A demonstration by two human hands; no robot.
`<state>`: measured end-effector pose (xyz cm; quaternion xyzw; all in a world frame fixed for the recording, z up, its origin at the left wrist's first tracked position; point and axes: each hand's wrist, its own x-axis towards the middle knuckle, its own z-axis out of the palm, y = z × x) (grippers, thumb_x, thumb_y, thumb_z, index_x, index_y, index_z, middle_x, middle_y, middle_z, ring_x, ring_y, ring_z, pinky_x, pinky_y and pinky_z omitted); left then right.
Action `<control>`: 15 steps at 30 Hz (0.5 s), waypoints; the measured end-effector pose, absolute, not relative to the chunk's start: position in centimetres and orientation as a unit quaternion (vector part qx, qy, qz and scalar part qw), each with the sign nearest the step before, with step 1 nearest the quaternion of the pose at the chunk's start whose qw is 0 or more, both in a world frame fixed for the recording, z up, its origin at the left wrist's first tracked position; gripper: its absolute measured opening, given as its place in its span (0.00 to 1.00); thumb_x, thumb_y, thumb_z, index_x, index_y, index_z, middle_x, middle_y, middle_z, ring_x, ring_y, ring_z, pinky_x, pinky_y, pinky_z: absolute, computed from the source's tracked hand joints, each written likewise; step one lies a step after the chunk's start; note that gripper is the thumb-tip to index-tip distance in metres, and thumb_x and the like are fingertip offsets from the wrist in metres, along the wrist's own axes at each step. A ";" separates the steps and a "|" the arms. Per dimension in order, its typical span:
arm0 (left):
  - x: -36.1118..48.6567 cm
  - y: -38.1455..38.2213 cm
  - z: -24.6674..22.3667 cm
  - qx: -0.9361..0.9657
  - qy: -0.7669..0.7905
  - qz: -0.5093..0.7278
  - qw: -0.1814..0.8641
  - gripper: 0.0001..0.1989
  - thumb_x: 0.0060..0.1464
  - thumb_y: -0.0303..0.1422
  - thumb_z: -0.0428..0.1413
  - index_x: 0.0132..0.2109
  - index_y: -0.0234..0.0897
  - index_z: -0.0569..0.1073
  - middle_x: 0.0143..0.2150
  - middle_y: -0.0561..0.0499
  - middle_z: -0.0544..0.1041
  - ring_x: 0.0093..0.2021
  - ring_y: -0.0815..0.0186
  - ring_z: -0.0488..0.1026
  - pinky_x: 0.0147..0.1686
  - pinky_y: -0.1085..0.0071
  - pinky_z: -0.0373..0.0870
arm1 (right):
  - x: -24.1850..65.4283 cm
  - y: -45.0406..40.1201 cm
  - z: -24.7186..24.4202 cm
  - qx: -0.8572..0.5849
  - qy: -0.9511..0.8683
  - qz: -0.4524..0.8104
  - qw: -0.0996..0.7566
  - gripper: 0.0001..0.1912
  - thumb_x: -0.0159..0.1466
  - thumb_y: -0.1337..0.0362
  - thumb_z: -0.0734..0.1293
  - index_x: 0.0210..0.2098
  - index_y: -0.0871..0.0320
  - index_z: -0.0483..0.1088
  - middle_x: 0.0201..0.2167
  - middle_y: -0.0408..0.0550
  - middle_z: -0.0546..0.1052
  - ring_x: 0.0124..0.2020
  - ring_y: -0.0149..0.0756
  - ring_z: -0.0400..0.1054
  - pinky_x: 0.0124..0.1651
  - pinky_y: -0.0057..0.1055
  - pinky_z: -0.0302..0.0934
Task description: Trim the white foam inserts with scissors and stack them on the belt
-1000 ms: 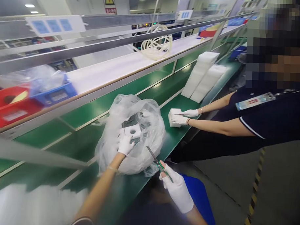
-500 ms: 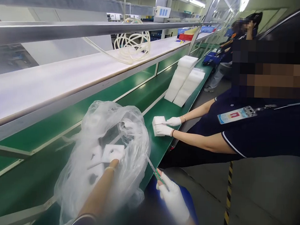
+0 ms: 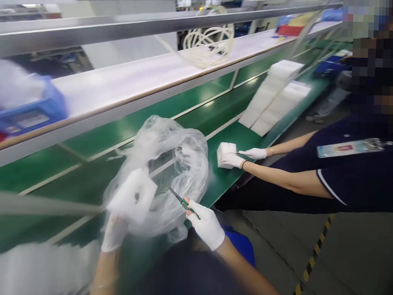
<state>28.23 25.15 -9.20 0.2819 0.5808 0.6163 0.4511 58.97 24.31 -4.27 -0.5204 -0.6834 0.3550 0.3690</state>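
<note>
My left hand (image 3: 114, 233), in a white glove, holds a white foam piece with a hole (image 3: 132, 197), lifted out in front of a crumpled clear plastic bag (image 3: 173, 164) on the green conveyor belt (image 3: 85, 182). My right hand (image 3: 206, 223), also gloved, grips a thin green-handled knife (image 3: 181, 201) whose blade points toward the bag. The foam piece is blurred by motion.
A co-worker's gloved hands (image 3: 239, 157) rest on a white foam block (image 3: 224, 153) to the right. Stacked white foam sheets (image 3: 275, 96) lie farther along the belt. A blue bin (image 3: 26, 113) and coiled tubing (image 3: 208, 42) sit on the white shelf above.
My left hand has pulled the foam piece out of the bag and toward me. My right hand with the knife has moved left, closer to the bag. The view has swung left.
</note>
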 end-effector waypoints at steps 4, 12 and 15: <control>28.3 19.5 -5.3 0.370 0.605 0.583 0.396 0.41 0.40 0.43 0.64 0.60 0.36 0.63 0.59 0.40 0.67 0.59 0.51 0.64 0.57 0.58 0.64 | 54.5 22.2 -1.8 -0.437 -0.799 0.239 0.336 0.22 0.66 0.65 0.57 0.59 0.53 0.63 0.48 0.46 0.75 0.44 0.34 0.72 0.44 0.29 0.65; 26.2 10.4 0.3 0.468 0.621 0.537 0.327 0.31 0.40 0.38 0.63 0.51 0.32 0.65 0.48 0.42 0.72 0.46 0.55 0.71 0.40 0.65 0.72 | 47.6 15.6 2.7 -0.386 -0.895 0.072 0.214 0.23 0.67 0.63 0.56 0.61 0.47 0.57 0.32 0.39 0.73 0.28 0.31 0.69 0.28 0.32 0.49; 25.1 7.8 1.5 0.516 0.607 0.520 0.309 0.28 0.43 0.37 0.62 0.50 0.35 0.63 0.47 0.45 0.70 0.45 0.60 0.70 0.40 0.68 0.70 | 46.0 13.0 3.3 -0.380 -0.906 0.053 0.180 0.22 0.67 0.62 0.55 0.61 0.46 0.57 0.32 0.39 0.73 0.28 0.31 0.68 0.27 0.34 0.45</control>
